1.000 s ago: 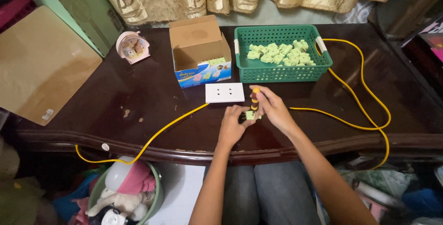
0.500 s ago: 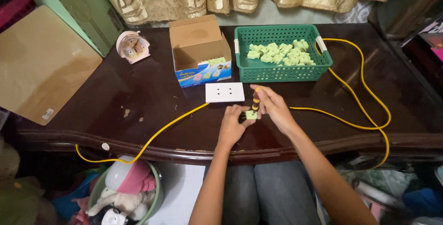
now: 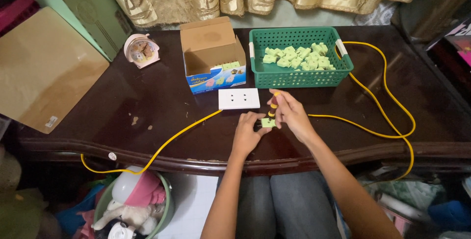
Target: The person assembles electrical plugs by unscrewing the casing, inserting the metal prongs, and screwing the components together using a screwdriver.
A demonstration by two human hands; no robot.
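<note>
on the glossy dark wooden desk [image 3: 147,136], near its front edge, the left hand [image 3: 247,133] pinches a small pale green plastic plug [image 3: 268,122] between curled fingers, holding it down on the wood. the right hand [image 3: 293,114] wraps its fingers around a thin screwdriver [image 3: 273,105] with a yellow and dark banded handle; it stands nearly upright, long axis tilted slightly away, tip down on the plug. just beyond lies a flat white rectangular socket plate [image 3: 239,99]. a smooth yellow cable [image 3: 378,101] loops across the desk. behind sit a green lattice plastic basket [image 3: 299,77] of similar green plugs and an open cardboard box [image 3: 211,57].
</note>
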